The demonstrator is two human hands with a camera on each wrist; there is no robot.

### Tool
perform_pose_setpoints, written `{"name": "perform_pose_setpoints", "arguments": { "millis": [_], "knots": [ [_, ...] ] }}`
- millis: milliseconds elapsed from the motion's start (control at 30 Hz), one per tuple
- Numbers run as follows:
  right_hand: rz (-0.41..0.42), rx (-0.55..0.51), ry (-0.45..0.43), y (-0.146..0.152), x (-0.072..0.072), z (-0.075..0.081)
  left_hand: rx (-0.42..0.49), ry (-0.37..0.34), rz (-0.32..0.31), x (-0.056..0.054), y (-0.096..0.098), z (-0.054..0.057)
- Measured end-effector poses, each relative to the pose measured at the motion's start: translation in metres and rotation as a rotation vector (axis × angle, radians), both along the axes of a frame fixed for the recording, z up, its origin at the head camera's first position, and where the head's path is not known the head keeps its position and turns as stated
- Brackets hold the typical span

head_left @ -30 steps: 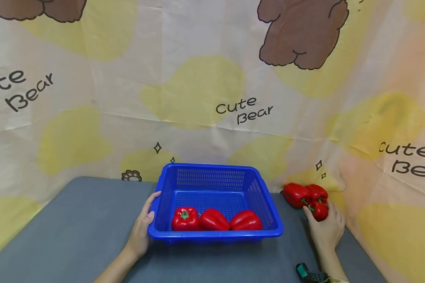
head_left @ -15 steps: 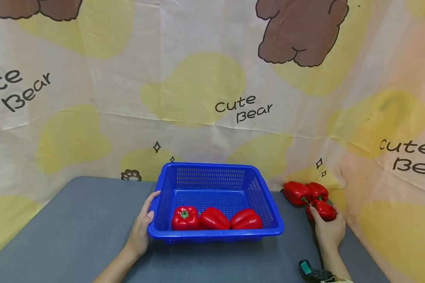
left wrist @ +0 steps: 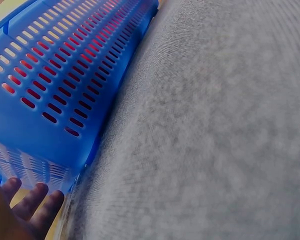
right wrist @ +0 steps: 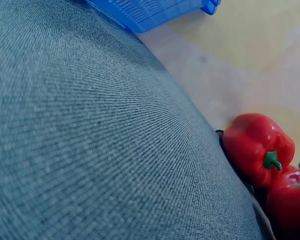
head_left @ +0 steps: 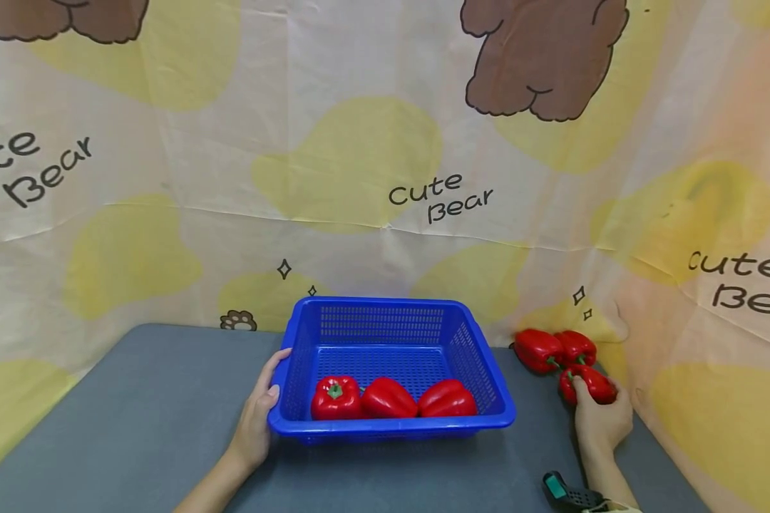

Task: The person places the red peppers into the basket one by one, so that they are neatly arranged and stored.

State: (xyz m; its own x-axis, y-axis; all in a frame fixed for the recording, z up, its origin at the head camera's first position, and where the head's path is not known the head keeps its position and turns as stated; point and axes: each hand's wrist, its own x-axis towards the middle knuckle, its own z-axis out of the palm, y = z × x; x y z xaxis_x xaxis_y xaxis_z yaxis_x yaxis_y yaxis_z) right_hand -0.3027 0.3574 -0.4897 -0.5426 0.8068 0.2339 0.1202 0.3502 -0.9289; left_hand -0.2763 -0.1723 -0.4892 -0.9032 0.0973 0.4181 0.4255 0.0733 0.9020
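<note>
My left hand [head_left: 254,419] holds the left side of a blue plastic basket [head_left: 391,427], thumb at the rim; several of its fingers [left wrist: 32,202] show near the slotted wall in the left wrist view. Three red bell peppers lie in a row along the basket's near side, the left one [head_left: 336,397] with its green stem up. At the right of the table, my right hand [head_left: 606,426] grips a glossy red bell pepper [head_left: 595,383], thumb over its near side. The fingers behind that pepper are hidden.
Two more red bell peppers, a left one [head_left: 537,350] and a right one [head_left: 577,347], lie just beyond the gripped one, by the wall cloth [head_left: 359,164]. A grey cloth [head_left: 122,427] covers the table. A dark device [head_left: 571,493] sits on the right wrist.
My right hand has drawn the gripped pepper slightly right and toward me, away from the two behind it, and turned it. The left hand and basket have stayed in place.
</note>
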Motion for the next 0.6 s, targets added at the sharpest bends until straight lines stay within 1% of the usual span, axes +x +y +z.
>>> {"name": "perform_pose_setpoints", "arguments": {
  "millis": [100, 400, 533, 600],
  "knots": [
    [-0.022, -0.004, 0.008, 0.0004, 0.0002, -0.0015, 0.002, 0.003, -0.005, -0.0017, 0.0004, -0.0008],
    [-0.005, 0.009, -0.015, -0.0014, 0.0021, -0.0004, 0.001, -0.009, -0.012, -0.0022, -0.0004, -0.0017],
    [-0.002, 0.050, -0.043, -0.0039, 0.0031, -0.0007, -0.008, -0.021, -0.004, -0.0018, -0.0003, -0.0017],
    [0.018, 0.086, -0.052, -0.0047, 0.0026, -0.0012, -0.015, -0.029, 0.001, -0.0017, -0.0001, -0.0011]
  ]
}}
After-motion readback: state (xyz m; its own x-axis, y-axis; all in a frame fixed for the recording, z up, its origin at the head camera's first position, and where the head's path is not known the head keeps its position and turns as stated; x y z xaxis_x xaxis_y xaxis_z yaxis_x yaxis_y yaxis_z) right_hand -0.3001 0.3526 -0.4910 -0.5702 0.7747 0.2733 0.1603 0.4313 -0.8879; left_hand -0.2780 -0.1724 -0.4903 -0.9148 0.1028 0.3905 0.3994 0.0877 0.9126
